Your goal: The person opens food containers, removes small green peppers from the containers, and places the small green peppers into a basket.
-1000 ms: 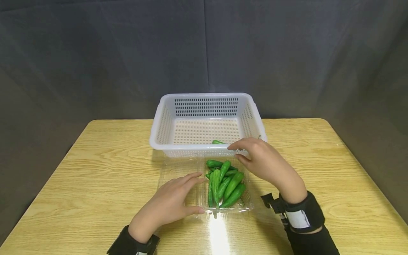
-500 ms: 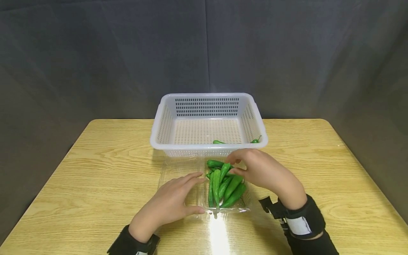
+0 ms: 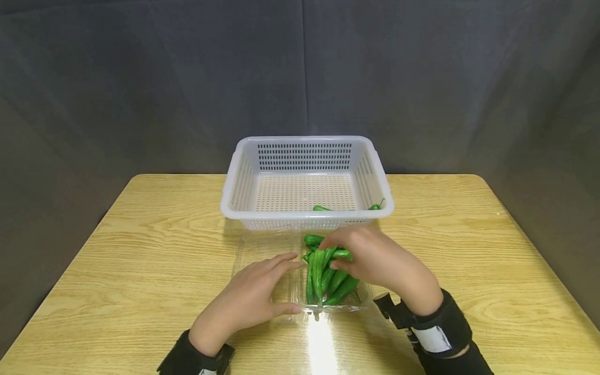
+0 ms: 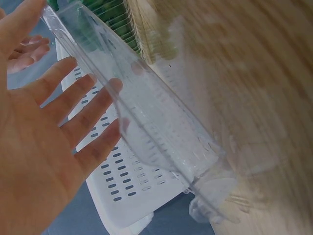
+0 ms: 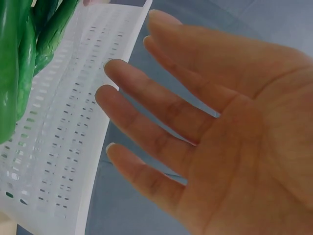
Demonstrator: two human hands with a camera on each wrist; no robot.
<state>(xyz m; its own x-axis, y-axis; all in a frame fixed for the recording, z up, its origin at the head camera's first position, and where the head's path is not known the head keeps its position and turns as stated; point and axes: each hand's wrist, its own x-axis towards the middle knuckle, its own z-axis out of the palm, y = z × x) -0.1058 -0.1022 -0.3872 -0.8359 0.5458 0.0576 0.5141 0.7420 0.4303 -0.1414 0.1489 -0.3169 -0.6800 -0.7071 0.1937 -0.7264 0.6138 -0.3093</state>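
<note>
A clear plastic hinged container (image 3: pixel 364 304) lies opened out in front of the basket. Several green peppers (image 3: pixel 317 276) are heaped in its right half. My left hand (image 3: pixel 250 297) rests over the left half, thumb and fingers spread towards the pile. In the left wrist view its fingertips reach the edge of the clear plastic (image 4: pixel 146 122). My right hand (image 3: pixel 375 260) hovers low over the peppers, partly covering them, fingertips close to the top ones. The right wrist view shows its fingers (image 5: pixel 151 107) loosely extended, holding nothing, with green peppers (image 5: pixel 10 73) beyond.
A white perforated basket (image 3: pixel 304 214) stands just behind the container. Inside it, near the front wall, parts of green peppers (image 3: pixel 376 207) show; the rim hides the rest. The wooden table (image 3: pixel 140 271) extends to both sides, and a dark curtain (image 3: pixel 187 88) hangs behind it.
My right hand has come down from the basket's front rim towards me and slightly left, over the peppers. A pepper it had hidden in the basket now shows. The left hand has stayed still.
</note>
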